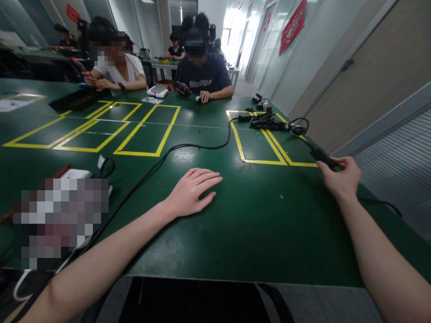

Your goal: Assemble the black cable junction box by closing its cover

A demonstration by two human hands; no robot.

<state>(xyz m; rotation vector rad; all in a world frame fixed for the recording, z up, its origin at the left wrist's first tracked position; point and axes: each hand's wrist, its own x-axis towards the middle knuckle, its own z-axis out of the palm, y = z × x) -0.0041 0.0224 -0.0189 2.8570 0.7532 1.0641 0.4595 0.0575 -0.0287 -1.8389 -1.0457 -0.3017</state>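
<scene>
My left hand [191, 190] lies flat on the green table [256, 215], fingers stretched out, holding nothing. My right hand [340, 177] reaches to the table's right edge and pinches a small black power adapter [322, 156]. A black cable [188, 147] runs across the table from the lower left toward a heap of black devices and cords [269, 122] at the far right.
Yellow tape rectangles [148, 130] mark the tabletop. A white object [76, 174] and a blurred patch sit at the near left. Two people sit across the table handling small tools; a white device [157, 91] lies before them. Others sit farther back.
</scene>
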